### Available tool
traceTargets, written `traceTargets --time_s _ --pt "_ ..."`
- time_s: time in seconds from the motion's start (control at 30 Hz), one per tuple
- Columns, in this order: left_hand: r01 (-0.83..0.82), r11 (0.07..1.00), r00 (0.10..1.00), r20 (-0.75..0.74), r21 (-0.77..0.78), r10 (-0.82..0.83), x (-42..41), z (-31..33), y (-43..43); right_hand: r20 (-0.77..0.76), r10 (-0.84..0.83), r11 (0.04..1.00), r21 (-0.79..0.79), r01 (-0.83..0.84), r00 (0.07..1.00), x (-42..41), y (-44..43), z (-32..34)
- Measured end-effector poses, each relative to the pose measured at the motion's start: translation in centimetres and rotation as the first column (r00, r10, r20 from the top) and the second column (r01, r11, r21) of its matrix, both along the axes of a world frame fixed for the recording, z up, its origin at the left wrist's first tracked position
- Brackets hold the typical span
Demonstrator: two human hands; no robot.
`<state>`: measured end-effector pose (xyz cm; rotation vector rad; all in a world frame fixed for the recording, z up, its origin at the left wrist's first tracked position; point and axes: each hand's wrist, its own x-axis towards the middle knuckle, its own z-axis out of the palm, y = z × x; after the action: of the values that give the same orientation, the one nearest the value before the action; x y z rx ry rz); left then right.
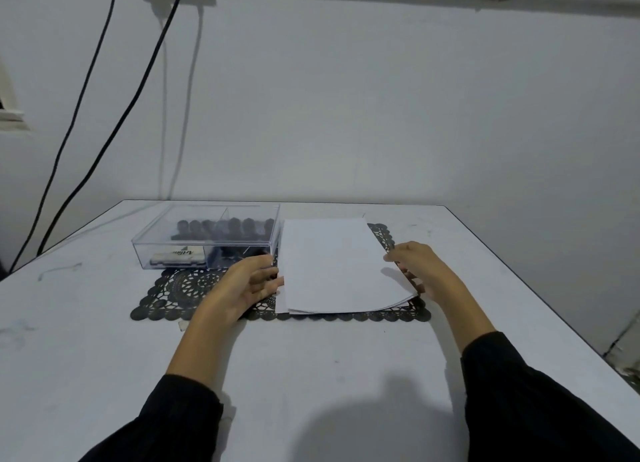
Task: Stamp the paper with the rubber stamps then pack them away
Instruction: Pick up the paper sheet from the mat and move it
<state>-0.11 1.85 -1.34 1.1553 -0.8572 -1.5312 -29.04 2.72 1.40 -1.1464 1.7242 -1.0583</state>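
2 hands on the paper stack (pixel 332 264): left hand (pixel 247 285) has loose fingers touching its left edge, right hand (pixel 420 271) pinches the slightly lifted right edge. Paper's on a black lace mat (pixel 180 288), and the stamps (pixel 225 227) sit in a clear box (pixel 207 236) just beside it on the white table (pixel 311 375).

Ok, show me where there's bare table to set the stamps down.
Widest bare table lies in front of the lace mat, toward the near edge. More lies left of the clear box and right of the mat. The middle is crowded: box, paper, left hand, right hand.
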Motion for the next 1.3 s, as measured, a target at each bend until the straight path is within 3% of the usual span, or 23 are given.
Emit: traceTargets --time_s 0.1,0.2,0.27,0.37,0.43,0.53,0.6,0.77,0.83,0.87,0.93,1.07,1.2,1.3 --pt "-0.012 1.0 0.999 0.052 -0.017 0.013 -0.1 -0.1 -0.3 0.061 -0.004 1.0 0.004 0.004 0.998 -0.5 0.2 -0.1" --pt "-0.032 0.999 0.998 0.062 -0.017 0.033 0.0 -0.1 -0.5 0.269 0.01 1.0 0.016 -0.015 0.963 -0.5 0.5 0.0" --pt "-0.029 1.0 0.998 0.058 -0.009 0.029 0.0 0.0 -0.4 0.327 0.011 0.999 0.026 -0.021 0.945 -0.2 0.5 -0.2" --pt "-0.013 1.0 0.998 0.067 0.016 0.012 0.1 0.1 -0.3 0.263 -0.035 0.999 0.019 0.031 0.964 0.1 0.4 -0.5" --pt "-0.008 1.0 0.994 0.108 0.009 0.007 0.1 0.2 -0.4 0.028 -0.044 0.999 0.006 0.043 0.999 0.0 0.4 -0.6" --pt "0.008 0.999 0.978 0.21 -0.05 0.003 -0.4 0.1 -0.4 -0.259 -0.028 0.999 -0.047 0.016 0.965 0.1 0.6 -0.8" --pt "0.019 0.994 0.96 0.281 -0.105 0.011 -1.1 0.0 -0.5 -0.272 -0.008 0.997 -0.076 -0.013 0.962 0.2 0.5 -1.0" --pt "0.057 0.988 0.869 0.495 -0.145 0.023 -2.2 -0.3 -0.7 -0.094 0.001 0.999 -0.037 -0.005 0.996 -0.5 0.4 -0.8" --pt "0.05 0.99 0.884 0.467 -0.129 0.016 -2.0 -0.3 -0.6 0.139 0.04 0.999 -0.004 -0.04 0.989 -0.6 0.5 -0.8" --pt "0.044 0.992 0.915 0.404 -0.122 0.009 -1.9 -0.3 -0.5 0.285 0.082 0.996 0.01 -0.089 0.955 -0.3 0.6 -0.8" --pt "0.032 0.994 0.969 0.249 -0.108 -0.004 -1.6 -0.2 -0.3 0.425 0.139 0.986 0.023 -0.165 0.894 0.2 0.8 -1.0" --pt "-0.027 0.997 0.997 0.071 -0.067 0.032 -1.2 0.1 0.1 0.488 0.095 0.995 -0.034 -0.09 0.868 0.7 0.6 -1.0" --pt "-0.034 0.997 0.994 0.1 -0.067 0.041 -1.4 0.3 0.3 0.417 -0.04 0.996 -0.058 0.07 0.908 0.2 0.4 -1.2" --pt "-0.02 0.996 0.991 0.131 -0.088 0.032 -1.5 0.3 0.4 0.336 0.001 1.0 0.003 -0.002 0.942 -0.1 0.6 -1.7"
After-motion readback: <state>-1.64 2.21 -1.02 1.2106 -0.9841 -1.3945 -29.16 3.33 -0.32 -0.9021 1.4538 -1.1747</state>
